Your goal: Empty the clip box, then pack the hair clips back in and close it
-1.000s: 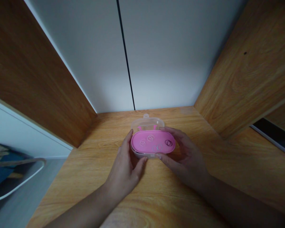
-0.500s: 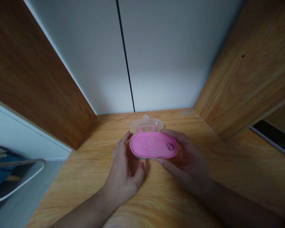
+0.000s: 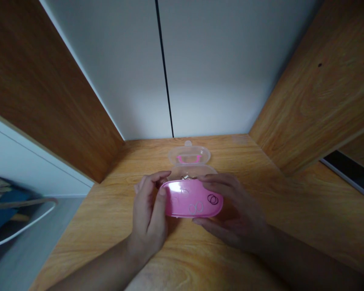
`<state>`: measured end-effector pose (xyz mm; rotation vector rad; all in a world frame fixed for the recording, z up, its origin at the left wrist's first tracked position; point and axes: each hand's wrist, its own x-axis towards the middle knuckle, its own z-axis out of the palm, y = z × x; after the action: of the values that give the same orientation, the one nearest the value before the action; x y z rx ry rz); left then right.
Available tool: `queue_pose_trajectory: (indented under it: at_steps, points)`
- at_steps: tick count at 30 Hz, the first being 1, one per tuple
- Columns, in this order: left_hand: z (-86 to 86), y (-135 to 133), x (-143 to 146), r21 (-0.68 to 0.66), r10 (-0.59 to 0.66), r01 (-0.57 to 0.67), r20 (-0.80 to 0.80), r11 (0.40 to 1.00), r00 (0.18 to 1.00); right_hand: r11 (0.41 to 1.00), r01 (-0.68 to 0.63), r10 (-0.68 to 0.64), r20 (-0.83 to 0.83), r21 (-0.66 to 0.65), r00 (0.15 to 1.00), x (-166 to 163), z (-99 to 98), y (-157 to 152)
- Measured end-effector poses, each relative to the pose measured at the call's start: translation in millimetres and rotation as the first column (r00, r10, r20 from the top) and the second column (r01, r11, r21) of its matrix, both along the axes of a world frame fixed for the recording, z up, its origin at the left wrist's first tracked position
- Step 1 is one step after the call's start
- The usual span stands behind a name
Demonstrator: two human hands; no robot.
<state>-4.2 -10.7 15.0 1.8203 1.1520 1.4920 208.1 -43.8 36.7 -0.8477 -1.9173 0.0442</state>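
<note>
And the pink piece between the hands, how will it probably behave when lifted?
The pink piece is probably fairly stiff, since no clear sag or crease shows. It may be somewhat slippery, because its face has a bright shine.

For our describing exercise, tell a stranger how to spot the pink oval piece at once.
Below the white panels, find the wooden surface. There, the left hand and right hand hold the pink oval piece, partly hiding a clear open case. Unlike that see-through case, it is solid pink, marked with thin rings.
</note>
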Motion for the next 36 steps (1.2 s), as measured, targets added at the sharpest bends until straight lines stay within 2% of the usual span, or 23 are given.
queue_pose_trajectory:
  at_steps: [6,12,20,24,31,36]
  points:
    - [6.4,2.7,-0.1,-0.079,-0.003,-0.001,-0.049,0.997,0.999,0.998,0.042,-0.051,0.181,0.050,0.982,-6.5,0.3,-4.5]
    - [13.4,2.9,2.3,-0.100,0.016,-0.024,-0.082,0.995,0.996,0.993,0.058,-0.089,0.323,0.103,0.942,-7.8,1.0,-5.2]
    - [11.9,6.2,2.7,-0.137,0.016,-0.027,-0.081,0.990,0.997,0.998,0.050,-0.055,0.390,0.022,0.919,-10.5,-1.1,-2.5]
    - [9.3,6.5,2.0,-0.157,0.006,-0.016,-0.066,0.987,0.998,0.999,0.032,-0.032,0.371,0.007,0.928,-9.4,-1.9,-1.5]
    - [8.3,6.7,1.9,-0.153,-0.012,0.007,-0.034,0.988,0.999,0.980,0.191,-0.201,0.300,0.063,0.933,-4.9,-3.3,-0.4]
    - [11.1,4.8,2.4,-0.107,-0.048,0.047,-0.011,0.993,0.999,0.983,0.166,-0.181,0.279,0.076,0.943,-6.2,-0.2,-1.7]
